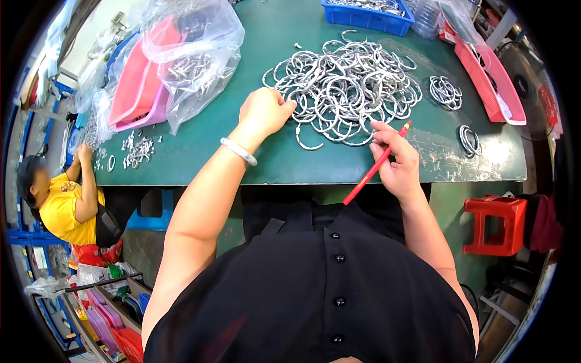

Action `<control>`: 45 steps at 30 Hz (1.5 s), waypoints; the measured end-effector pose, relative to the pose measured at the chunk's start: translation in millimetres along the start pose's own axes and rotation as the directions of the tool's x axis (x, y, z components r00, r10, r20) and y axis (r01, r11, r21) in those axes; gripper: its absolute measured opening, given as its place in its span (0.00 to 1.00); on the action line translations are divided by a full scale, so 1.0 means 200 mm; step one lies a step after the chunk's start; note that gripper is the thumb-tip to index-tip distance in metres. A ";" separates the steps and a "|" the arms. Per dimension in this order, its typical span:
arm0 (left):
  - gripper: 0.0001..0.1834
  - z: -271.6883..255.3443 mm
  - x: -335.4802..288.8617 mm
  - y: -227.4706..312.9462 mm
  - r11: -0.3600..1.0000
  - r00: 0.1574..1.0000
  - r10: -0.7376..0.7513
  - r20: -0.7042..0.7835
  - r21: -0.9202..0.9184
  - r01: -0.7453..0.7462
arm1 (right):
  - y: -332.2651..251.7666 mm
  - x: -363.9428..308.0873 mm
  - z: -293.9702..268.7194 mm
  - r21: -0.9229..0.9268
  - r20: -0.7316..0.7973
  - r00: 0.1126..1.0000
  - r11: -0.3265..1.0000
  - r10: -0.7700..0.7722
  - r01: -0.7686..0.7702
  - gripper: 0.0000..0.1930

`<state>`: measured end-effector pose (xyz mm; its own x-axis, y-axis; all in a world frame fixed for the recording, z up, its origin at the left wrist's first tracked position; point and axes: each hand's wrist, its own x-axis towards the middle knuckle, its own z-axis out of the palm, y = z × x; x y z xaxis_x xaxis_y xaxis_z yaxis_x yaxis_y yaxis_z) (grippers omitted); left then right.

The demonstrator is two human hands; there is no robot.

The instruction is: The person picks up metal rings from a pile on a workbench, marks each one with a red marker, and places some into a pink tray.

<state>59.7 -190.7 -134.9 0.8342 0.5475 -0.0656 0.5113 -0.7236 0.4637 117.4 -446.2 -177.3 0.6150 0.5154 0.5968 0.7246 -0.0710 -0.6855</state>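
Note:
A large heap of silver metal rings (351,88), many of them open hoops, lies on the green table in front of me. At the heap's left edge is my left hand (266,113), its fingers curled and the thumb pressed to them; what they hold, if anything, is hidden. A pale bangle (238,151) circles that wrist. My right hand (396,162) grips a slim red pencil (370,175), slanted from upper right to lower left, just below the heap's right side. One open ring (310,145) sticks out at the heap's near left.
Smaller ring bundles (445,92) lie to the right, near a pink basket (493,85). A blue tray (369,17) stands at the back. Plastic bags (203,72) and pink trays (136,85) fill the left. Another person (69,202) works at the far left. A red stool (495,225) stands right.

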 end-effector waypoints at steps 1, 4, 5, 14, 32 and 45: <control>0.14 0.00 0.01 0.00 0.998 0.999 -0.012 0.039 0.058 0.009 | 0.00 0.00 0.00 -0.001 -0.001 1.000 1.000 -0.001 0.001 0.12; 0.14 0.00 0.03 -0.03 0.995 0.998 0.049 -0.035 -0.089 -0.052 | 0.00 0.00 0.00 0.008 -0.004 1.000 1.000 0.005 -0.005 0.12; 0.12 0.01 0.02 -0.04 0.968 0.999 0.018 -0.027 -0.249 -0.024 | 0.00 0.00 0.00 0.012 -0.004 1.000 1.000 0.004 -0.004 0.12; 0.06 0.03 0.01 0.02 0.542 0.986 -0.034 0.163 -0.826 0.155 | 0.01 0.00 0.00 0.018 -0.003 1.000 1.000 0.000 0.000 0.12; 0.06 -0.04 -0.05 -0.02 0.305 0.994 -0.048 0.100 -0.946 0.110 | 0.02 0.00 0.00 0.036 -0.013 1.000 0.999 0.024 -0.023 0.12; 0.05 0.14 -0.25 -0.06 0.126 0.996 -0.038 0.082 -0.988 0.087 | 0.01 0.00 0.00 0.046 -0.028 1.000 0.999 0.001 0.001 0.11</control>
<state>18.4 -220.8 -161.7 0.8285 0.5380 -0.1557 -0.0676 0.3720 0.9258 119.8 -446.4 -178.6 0.6238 0.4915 0.6077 0.7099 -0.0309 -0.7036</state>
